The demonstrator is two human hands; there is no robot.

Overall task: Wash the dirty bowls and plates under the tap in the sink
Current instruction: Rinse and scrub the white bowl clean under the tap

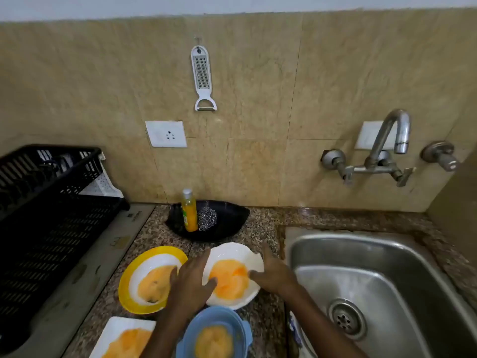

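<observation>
I am bracketing the white scalloped bowl (pixel 233 273) with open left hand (pixel 189 280) and right hand (pixel 272 272), sink (pixel 382 257) lying rightward, right hand nearer.

No readable text anywhere, label on the yellow soap bottle (pixel 189 212) at 12 o'clock of the plates too blurred, printing on the grey board (pixel 124 228) at 9 o'clock illegible

Orange-smeared white bowl (pixel 233 273), yellow-rimmed plate (pixel 152 279)
</observation>
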